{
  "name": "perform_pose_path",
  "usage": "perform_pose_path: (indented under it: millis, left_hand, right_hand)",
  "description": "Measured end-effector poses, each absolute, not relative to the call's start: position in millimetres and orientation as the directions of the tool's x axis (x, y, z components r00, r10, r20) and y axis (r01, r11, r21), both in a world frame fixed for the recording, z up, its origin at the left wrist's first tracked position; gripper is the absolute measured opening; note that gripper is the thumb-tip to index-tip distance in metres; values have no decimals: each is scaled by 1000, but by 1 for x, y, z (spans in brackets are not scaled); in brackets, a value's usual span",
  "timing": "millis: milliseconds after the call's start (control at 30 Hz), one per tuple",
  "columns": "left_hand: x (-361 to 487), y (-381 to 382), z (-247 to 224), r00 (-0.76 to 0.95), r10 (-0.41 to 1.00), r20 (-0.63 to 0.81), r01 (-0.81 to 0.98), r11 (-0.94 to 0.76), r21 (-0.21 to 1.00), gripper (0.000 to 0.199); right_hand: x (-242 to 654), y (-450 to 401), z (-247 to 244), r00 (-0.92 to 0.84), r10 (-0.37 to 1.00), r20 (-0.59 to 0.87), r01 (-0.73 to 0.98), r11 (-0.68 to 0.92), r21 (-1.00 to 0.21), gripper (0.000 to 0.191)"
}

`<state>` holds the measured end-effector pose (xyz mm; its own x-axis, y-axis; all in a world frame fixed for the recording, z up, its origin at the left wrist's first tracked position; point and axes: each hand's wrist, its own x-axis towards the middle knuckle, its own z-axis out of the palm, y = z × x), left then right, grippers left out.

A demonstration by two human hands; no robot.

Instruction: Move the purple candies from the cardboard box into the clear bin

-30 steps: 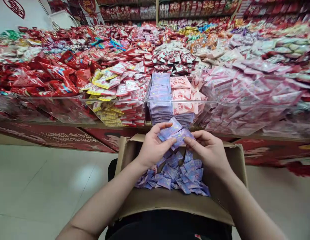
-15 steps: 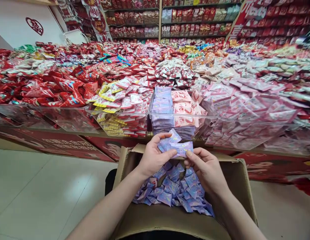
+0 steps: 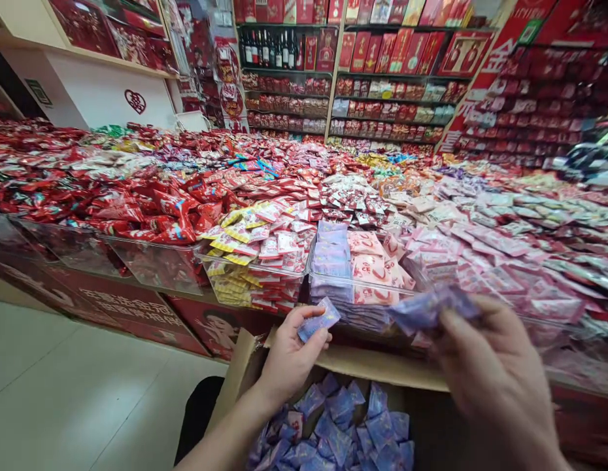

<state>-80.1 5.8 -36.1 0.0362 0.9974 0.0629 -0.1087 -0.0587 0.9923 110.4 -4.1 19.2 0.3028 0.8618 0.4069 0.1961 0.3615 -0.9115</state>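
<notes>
Between the thumb and fingers of my left hand is a small purple candy packet, held above the near side of the bins. My right hand, blurred by motion and raised at the right, grips another purple packet. Below both hands an open cardboard box holds a heap of loose purple packets, with a pinkish one among them. Just beyond my left hand, a clear bin contains neat stacks of purple packets beside pink ones.
Clear bins of yellow-white packets, red packets and light pink packets flank the middle bin. Shelves with bottles and red boxes stand behind. Tiled floor lies at the left.
My hands have come apart. The right one has swung right and up with a purple packet, while the left keeps one. The view has tilted upward, showing more shelves.
</notes>
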Motion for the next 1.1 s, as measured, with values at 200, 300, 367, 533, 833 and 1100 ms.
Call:
perform_pose_path:
  millis: [200,300,367,533,833,1100]
  left_hand:
    - [-80,6,-36,46,998,41,-146,-34,989,24]
    - [-82,5,-37,50,998,41,-196,-30,980,27]
    - [-83,5,-38,72,997,36,-211,-20,977,30]
    - [-84,3,-39,115,993,39,-234,-11,972,32]
    - [-83,0,-40,144,986,89,-273,-47,961,38]
    - [-84,3,-33,211,977,5,-311,62,948,39]
  right_hand:
    - [91,91,95,-332,831,447,522,556,-647,25]
    - [72,124,95,-560,788,255,565,588,-578,21]
    - [61,132,90,-650,744,158,547,601,-582,17]
    - [48,126,75,-642,755,133,604,605,-519,11]
    - [60,114,64,-485,770,414,611,637,-469,15]
    - [81,13,20,-136,863,487,533,478,-698,18]
